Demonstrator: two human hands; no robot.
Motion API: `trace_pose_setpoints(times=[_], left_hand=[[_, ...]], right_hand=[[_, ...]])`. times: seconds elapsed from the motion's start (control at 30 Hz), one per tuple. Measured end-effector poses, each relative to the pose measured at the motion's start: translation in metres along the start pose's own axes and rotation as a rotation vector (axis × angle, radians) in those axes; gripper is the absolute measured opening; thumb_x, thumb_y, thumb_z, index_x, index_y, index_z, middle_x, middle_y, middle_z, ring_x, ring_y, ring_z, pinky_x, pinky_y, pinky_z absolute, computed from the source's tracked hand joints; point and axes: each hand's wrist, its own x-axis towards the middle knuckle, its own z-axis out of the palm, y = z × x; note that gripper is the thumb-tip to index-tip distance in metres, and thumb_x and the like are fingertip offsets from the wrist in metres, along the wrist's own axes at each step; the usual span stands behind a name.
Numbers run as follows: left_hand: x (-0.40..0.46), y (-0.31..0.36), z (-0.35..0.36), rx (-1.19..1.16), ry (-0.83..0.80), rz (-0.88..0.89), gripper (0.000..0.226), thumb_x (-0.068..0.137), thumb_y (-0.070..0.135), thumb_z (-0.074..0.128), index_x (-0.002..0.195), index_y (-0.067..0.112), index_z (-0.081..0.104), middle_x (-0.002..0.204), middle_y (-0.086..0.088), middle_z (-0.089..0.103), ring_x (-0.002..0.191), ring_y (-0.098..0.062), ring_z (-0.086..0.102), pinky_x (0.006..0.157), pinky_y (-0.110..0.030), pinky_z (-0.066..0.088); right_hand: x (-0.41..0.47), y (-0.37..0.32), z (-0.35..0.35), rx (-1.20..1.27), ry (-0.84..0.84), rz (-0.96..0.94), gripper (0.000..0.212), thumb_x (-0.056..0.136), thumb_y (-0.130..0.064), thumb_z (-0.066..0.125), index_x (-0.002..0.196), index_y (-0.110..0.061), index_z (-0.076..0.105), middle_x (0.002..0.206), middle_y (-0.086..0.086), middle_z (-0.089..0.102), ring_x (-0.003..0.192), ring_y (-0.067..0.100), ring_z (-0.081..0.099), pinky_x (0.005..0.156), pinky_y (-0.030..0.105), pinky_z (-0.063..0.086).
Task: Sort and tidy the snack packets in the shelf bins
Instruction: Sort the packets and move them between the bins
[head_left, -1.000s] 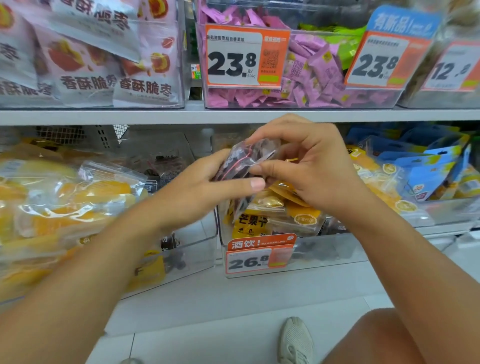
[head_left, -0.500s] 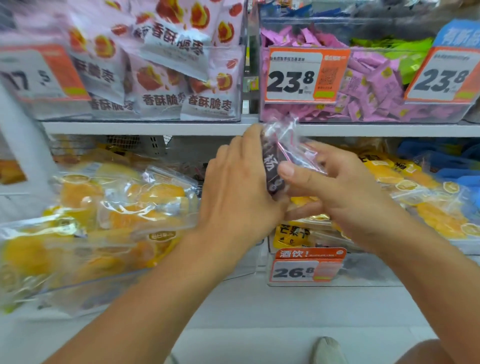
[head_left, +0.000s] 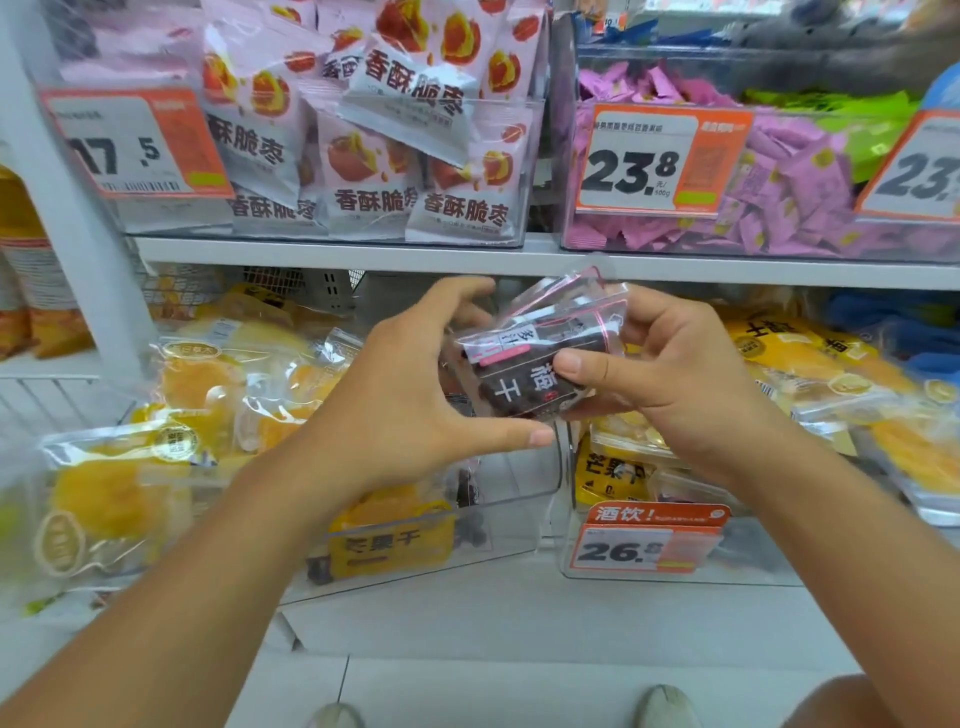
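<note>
Both hands are up in front of the lower shelf, sharing a small bundle of dark snack packets (head_left: 540, 358) in clear wrap with pink seams. The right hand (head_left: 670, 374) has its thumb laid across the front of the packets and its fingers curled behind, so it grips them firmly. The left hand (head_left: 410, 400) cups the other side, thumb underneath and fingers arched over the top; it looks to be steadying and squaring the bundle, though whether its fingertips actually press on the wrap I cannot tell. Held like this, just under the front edge of the upper shelf (head_left: 363, 257), the packets are probably being evened into a neat stack before they go into a bin.

Directly below the hands stands a clear bin (head_left: 519, 499) near the front edge of the lower shelf, with a yellow mango packet (head_left: 395, 545) and some dark pieces at its bottom. To its right another bin carries an orange price tag (head_left: 649, 543), with more yellow packets behind. On the upper shelf sit bins of pink jujube bags (head_left: 374, 171) and purple sweets (head_left: 789, 197). The floor is pale tile, with the toes of two shoes at the bottom.
</note>
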Motion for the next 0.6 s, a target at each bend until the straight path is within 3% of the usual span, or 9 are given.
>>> trace_pose_setpoints(times=[0.13,0.27,0.37,0.47,0.6], left_hand=[[0.001,-0.005,0.001,-0.07,-0.032,0.023,0.067,0.056,0.036,0.096,0.113,0.029,0.062,0.099,0.014,0.072,0.086,0.001,0.07,0.07,-0.015,0.055],[0.0,-0.008,0.002,-0.054,-0.031,0.041,0.063,0.059,0.03,0.095,0.111,0.022,0.061,0.094,0.012,0.071,0.082,0.002,0.069,0.068,-0.015,0.054],[0.0,-0.006,0.004,0.009,0.0,0.06,0.061,0.06,0.033,0.095,0.107,0.023,0.058,0.091,0.015,0.068,0.08,0.005,0.066,0.065,-0.013,0.051],[0.0,-0.008,0.001,0.135,-0.067,0.058,0.073,0.058,0.044,0.093,0.118,0.029,0.054,0.105,0.017,0.066,0.09,0.002,0.065,0.08,-0.023,0.056],[-0.001,-0.024,-0.026,0.531,-0.163,-0.059,0.102,0.059,0.088,0.059,0.143,0.032,0.043,0.138,0.013,0.053,0.125,-0.01,0.052,0.103,-0.032,0.045]], right_hand=[[0.003,0.002,0.008,-0.093,-0.072,-0.052,0.047,0.073,-0.019,0.078,0.116,-0.014,0.063,0.108,0.002,0.075,0.097,0.022,0.074,0.076,0.044,0.062],[0.003,-0.002,0.006,-0.448,-0.157,-0.105,0.086,0.058,-0.035,0.092,0.132,-0.023,0.052,0.117,-0.01,0.07,0.107,0.008,0.068,0.091,0.036,0.057],[0.006,-0.002,0.009,-0.433,-0.13,-0.2,0.084,0.061,-0.027,0.092,0.134,-0.019,0.051,0.119,-0.009,0.068,0.108,0.007,0.067,0.09,0.031,0.057],[0.006,-0.001,0.007,-0.29,-0.061,-0.22,0.067,0.062,-0.014,0.09,0.121,-0.014,0.058,0.106,-0.002,0.071,0.095,0.012,0.072,0.078,0.023,0.058],[0.003,-0.004,0.002,-0.769,0.156,-0.336,0.055,0.062,-0.029,0.092,0.108,-0.029,0.062,0.092,-0.021,0.067,0.081,-0.001,0.068,0.067,0.012,0.053]])
